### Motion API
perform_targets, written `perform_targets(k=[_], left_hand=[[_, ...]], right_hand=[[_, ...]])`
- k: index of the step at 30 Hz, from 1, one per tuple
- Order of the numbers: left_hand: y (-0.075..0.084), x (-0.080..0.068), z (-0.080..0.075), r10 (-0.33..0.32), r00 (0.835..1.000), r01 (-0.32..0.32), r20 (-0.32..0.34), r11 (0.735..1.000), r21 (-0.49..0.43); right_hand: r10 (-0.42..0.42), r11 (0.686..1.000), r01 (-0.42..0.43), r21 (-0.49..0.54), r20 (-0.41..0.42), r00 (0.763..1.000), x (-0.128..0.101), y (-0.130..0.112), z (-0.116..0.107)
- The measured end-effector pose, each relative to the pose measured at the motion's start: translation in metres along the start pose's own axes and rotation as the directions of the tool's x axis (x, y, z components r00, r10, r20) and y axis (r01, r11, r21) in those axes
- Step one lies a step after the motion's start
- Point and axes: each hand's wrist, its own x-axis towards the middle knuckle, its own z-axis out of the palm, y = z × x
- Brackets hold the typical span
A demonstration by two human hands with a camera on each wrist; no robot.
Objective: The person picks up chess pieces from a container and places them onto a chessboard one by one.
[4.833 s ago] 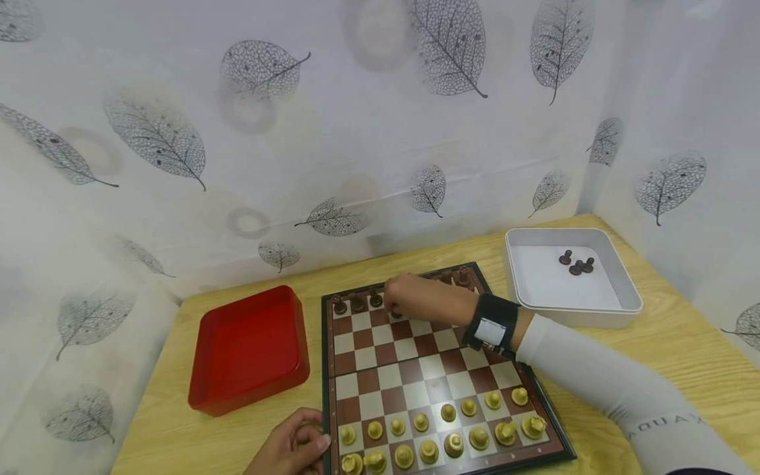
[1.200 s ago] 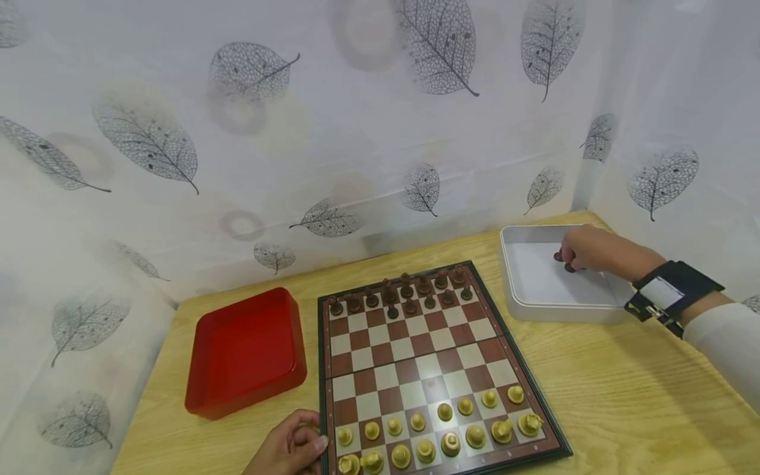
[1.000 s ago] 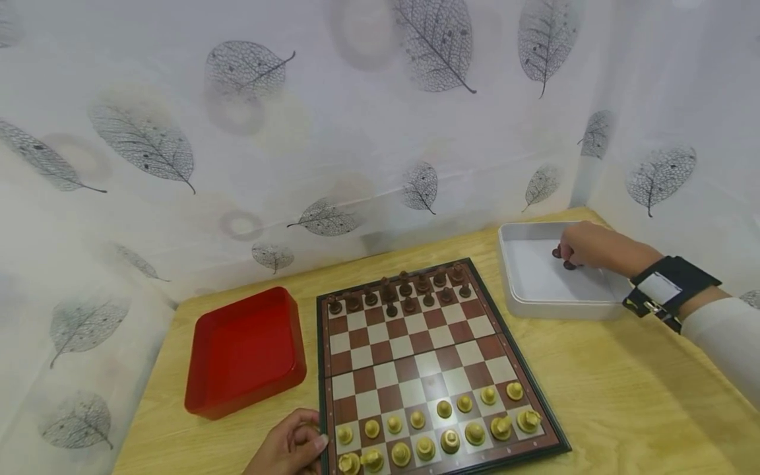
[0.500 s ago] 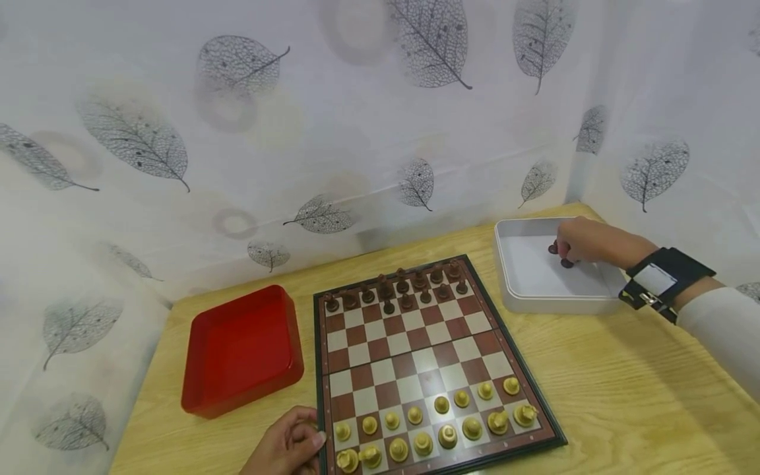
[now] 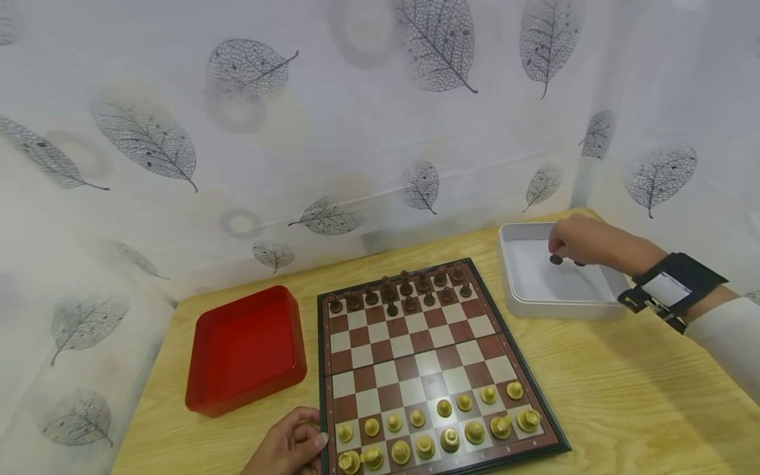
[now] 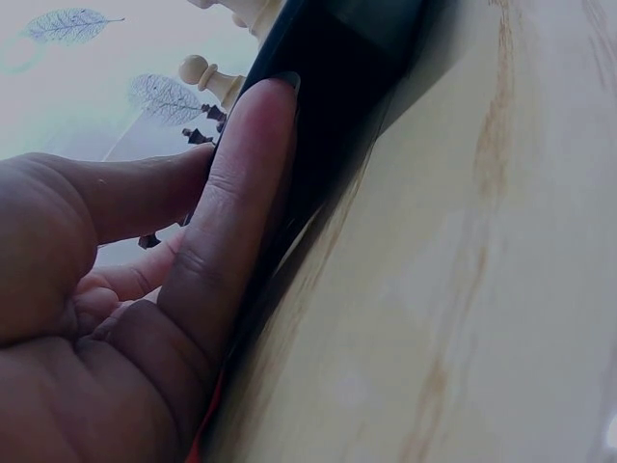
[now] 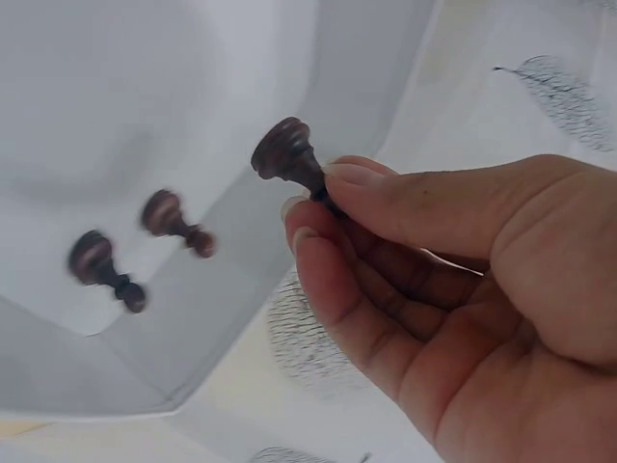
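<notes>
In the right wrist view, my right hand [image 7: 434,260] pinches a dark brown chess pawn [image 7: 286,152] by its narrow end, base outward, between thumb and fingertips. In the head view that hand is over the white tray [image 5: 564,309]. Two more dark pawns, a left pawn [image 7: 96,260] and a right pawn [image 7: 170,214], lie on their sides in it. My left hand [image 5: 291,443] holds the near left edge of the chessboard [image 5: 427,363], thumb against the rim. Dark chess pieces [image 5: 388,290] stand at the board's far end, yellow pieces [image 5: 425,447] at the near end.
A red tray [image 5: 246,356] sits left of the board on the wooden table [image 5: 617,389]. A wall covering [image 5: 356,132] with a leaf pattern rises behind and at both sides.
Since the earliest frame, my right hand has gone from the board's far rows to the white tray, leaving a dark pawn on the board. It now has another pawn lifted. My left hand stays put.
</notes>
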Motion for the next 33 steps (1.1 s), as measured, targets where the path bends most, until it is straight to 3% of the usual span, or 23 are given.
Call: perform_targets(k=[7, 10, 14, 19, 33], left_hand=[[0.002, -0.001, 0.001, -0.021, 1.000, 0.021, -0.018, 1.000, 0.010], [0.003, -0.002, 0.002, -0.028, 0.999, 0.028, -0.023, 1.000, 0.014], [0.004, -0.004, 0.002, -0.049, 0.998, 0.049, -0.031, 0.999, 0.003], [0.005, -0.004, 0.002, -0.063, 0.997, 0.063, -0.040, 0.998, -0.009], [0.004, -0.003, 0.002, -0.073, 0.996, 0.072, -0.053, 0.997, -0.009]], right_hand=[[0.059, 0.991, -0.061, 0.122, 0.017, 0.998, -0.002, -0.023, -0.015], [0.042, 0.990, -0.039, 0.138, -0.016, 0.999, -0.004, -0.033, -0.021], [-0.040, 0.992, 0.055, 0.113, -0.127, 0.991, -0.002, -0.049, -0.026], [-0.185, 0.974, 0.209, 0.085, -0.233, 0.955, 0.005, -0.067, -0.027], [-0.311, 0.921, 0.363, 0.142, -0.291, 0.905, 0.021, -0.116, -0.025]])
